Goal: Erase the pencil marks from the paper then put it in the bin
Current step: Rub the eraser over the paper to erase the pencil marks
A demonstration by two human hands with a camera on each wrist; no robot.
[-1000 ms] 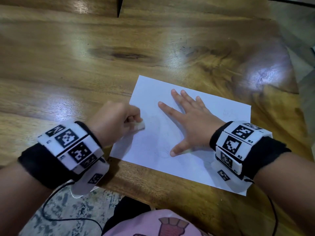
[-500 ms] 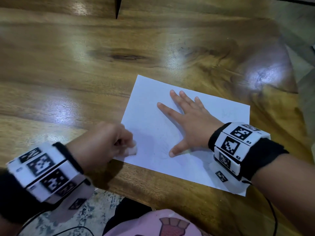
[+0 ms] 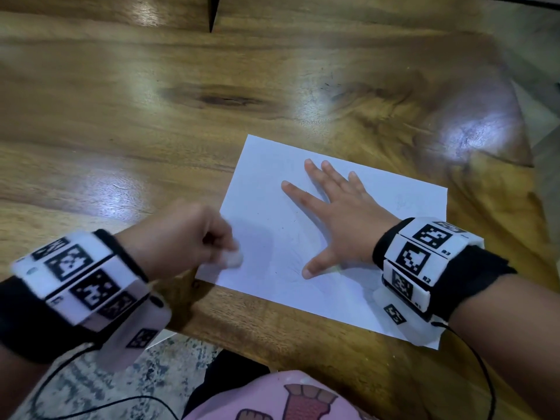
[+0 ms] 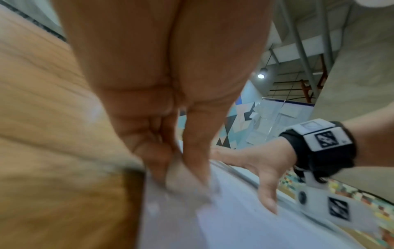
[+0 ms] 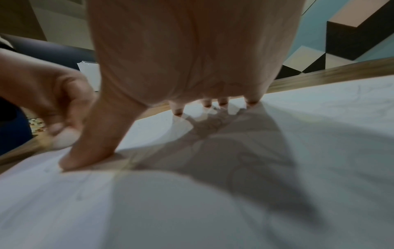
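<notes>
A white sheet of paper [image 3: 348,268] with faint pencil lines lies near the front edge of the wooden table [image 3: 151,131]. My left hand [image 3: 194,241] pinches a small white eraser [image 3: 233,258] and holds it down on the paper's near-left corner. The eraser [image 4: 181,178] shows blurred between thumb and fingers in the left wrist view, and again as the eraser [image 5: 64,140] in the right wrist view. My right hand [image 3: 339,219] lies flat with spread fingers on the middle of the paper [image 5: 213,202], pressing it down. No bin is in view.
The table's front edge [image 3: 288,338] runs just below the paper. Under it are a speckled floor [image 3: 106,383] and a pink garment [image 3: 288,398]. A black cable [image 3: 91,410] hangs from the left wrist band. A dark gap [image 3: 213,13] splits the table's far side.
My left hand with the eraser slid down and left to the paper's near-left corner, then shifted slightly right over it. The right hand stayed flat on the paper.
</notes>
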